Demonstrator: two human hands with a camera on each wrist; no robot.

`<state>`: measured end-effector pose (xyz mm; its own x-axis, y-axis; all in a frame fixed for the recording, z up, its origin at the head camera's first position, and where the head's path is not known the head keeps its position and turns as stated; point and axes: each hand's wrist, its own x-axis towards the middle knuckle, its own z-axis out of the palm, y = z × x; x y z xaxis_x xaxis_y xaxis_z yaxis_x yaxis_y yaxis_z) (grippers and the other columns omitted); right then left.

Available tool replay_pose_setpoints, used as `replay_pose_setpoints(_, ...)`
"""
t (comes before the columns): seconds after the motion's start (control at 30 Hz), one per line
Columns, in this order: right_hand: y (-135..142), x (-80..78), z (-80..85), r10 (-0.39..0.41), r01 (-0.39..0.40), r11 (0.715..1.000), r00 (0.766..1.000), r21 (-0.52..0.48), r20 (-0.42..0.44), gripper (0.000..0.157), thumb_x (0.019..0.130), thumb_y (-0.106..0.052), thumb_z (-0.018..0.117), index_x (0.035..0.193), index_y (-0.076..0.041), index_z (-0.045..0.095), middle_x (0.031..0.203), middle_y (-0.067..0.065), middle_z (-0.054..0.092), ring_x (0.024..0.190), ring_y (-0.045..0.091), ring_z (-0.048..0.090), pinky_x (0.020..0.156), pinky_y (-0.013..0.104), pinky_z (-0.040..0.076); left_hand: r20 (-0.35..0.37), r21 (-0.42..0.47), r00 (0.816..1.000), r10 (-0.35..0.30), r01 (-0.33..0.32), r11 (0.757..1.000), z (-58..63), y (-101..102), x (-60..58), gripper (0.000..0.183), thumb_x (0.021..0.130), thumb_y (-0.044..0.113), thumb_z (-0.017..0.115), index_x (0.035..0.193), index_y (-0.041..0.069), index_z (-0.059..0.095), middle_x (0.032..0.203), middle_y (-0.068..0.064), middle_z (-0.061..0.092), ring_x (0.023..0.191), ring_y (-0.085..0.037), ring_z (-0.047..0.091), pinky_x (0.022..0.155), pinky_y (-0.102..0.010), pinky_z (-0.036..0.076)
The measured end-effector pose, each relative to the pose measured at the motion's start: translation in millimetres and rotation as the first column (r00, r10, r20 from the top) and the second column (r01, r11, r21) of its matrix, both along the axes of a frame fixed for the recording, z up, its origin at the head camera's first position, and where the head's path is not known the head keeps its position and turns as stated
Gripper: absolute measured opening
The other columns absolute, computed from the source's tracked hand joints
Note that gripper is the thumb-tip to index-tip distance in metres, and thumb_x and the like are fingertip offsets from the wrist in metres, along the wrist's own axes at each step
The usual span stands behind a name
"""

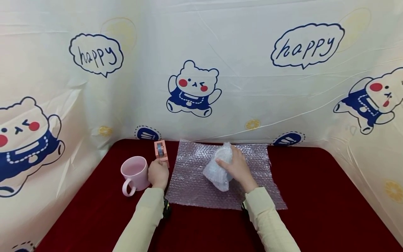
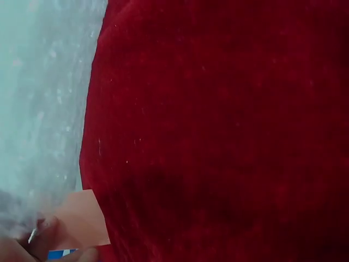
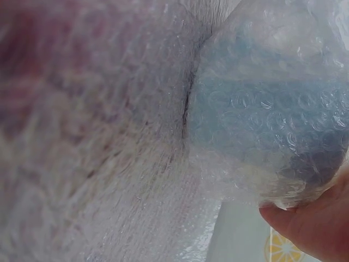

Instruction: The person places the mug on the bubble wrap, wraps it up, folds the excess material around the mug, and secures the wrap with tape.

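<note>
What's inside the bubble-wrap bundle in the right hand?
Through the wrapped bundle, a pale blue area and a dark patch show. The rest is covered and blurred; can't tell what the contents are.

Says "happy" in blue inside the left speech bubble (image 1: 96, 55) on the white cloth (image 1: 248, 87); says "happy" again inside the right speech bubble (image 1: 308, 46); shows white marks on dark blue ovals (image 1: 148, 133) low down, too small to read.
</note>
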<state>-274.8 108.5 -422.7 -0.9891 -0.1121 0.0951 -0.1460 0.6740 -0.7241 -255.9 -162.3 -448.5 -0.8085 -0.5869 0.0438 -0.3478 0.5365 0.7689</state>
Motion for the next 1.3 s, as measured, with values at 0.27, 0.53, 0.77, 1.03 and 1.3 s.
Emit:
replay_pose_setpoints(0.27, 1, 0.5, 1.0, 0.001, -0.001, 1.0, 1.0, -0.01, -0.027, 0.09, 0.083, -0.044, 0.067, 0.149, -0.001, 0.023, 0.153, 0.024, 0.027, 0.141, 0.042, 0.025, 0.112, 0.059, 0.027, -0.034, -0.112, 0.997, -0.073, 0.069, 0.991, -3.9, -2, -1.3, 0.025, 0.096, 0.008, 0.045, 0.072, 0.004, 0.051, 0.076, -0.016, 0.052, 0.069, -0.031, 0.052, 0.062, -0.042, 0.041)
replay_pose_setpoints(0.53, 2, -0.5, -0.8, 0.006, -0.006, 1.0, 1.0, -0.004, -0.026, 0.09, 0.084, -0.045, 0.066, 0.149, -0.001, 0.023, 0.153, 0.024, 0.027, 0.141, 0.042, 0.025, 0.112, 0.059, 0.027, -0.027, -0.199, 0.988, -0.155, 0.147, 0.969, -4.7, -2, -1.5, 0.021, 0.096, 0.006, 0.045, 0.087, -0.002, 0.062, 0.096, -0.023, 0.057, 0.086, -0.042, 0.058, 0.078, -0.054, 0.046)
replay_pose_setpoints(0.77, 3, -1.0, -1.1, 0.009, -0.009, 1.0, 0.999, -0.009, -0.031, 0.091, 0.083, -0.046, 0.067, 0.15, -0.002, 0.023, 0.153, 0.024, 0.027, 0.142, 0.042, 0.025, 0.112, 0.059, 0.027, -0.017, -0.179, 0.991, -0.13, 0.125, 0.976, -7.5, -4, -3.1, 0.019, 0.095, 0.007, 0.047, 0.093, -0.002, 0.064, 0.097, -0.023, 0.057, 0.09, -0.042, 0.058, 0.081, -0.054, 0.046)
replay_pose_setpoints(1.03, 2, 0.3, -1.1, 0.013, -0.013, 1.0, 1.0, -0.013, -0.019, 0.091, 0.084, -0.046, 0.066, 0.15, -0.002, 0.022, 0.154, 0.023, 0.026, 0.142, 0.041, 0.024, 0.111, 0.06, 0.027, -0.028, -0.171, 0.988, -0.149, 0.142, 0.975, -15.5, -7, 6.6, 0.031, 0.094, 0.004, 0.047, 0.064, 0.005, 0.041, 0.069, -0.014, 0.046, 0.06, -0.024, 0.04, 0.059, -0.036, 0.035)
replay_pose_setpoints(1.3, 2, 1.1, 2.3, 0.008, -0.008, 1.0, 1.0, -0.017, -0.02, 0.09, 0.084, -0.045, 0.066, 0.15, -0.002, 0.023, 0.154, 0.023, 0.026, 0.141, 0.042, 0.024, 0.11, 0.061, 0.028, 0.021, -0.103, 0.986, -0.166, 0.168, 0.98, -7.7, -4, 9.6, 0.036, 0.095, 0.017, 0.05, 0.061, 0.012, 0.038, 0.055, -0.001, 0.036, 0.051, -0.017, 0.035, 0.05, -0.029, 0.027)
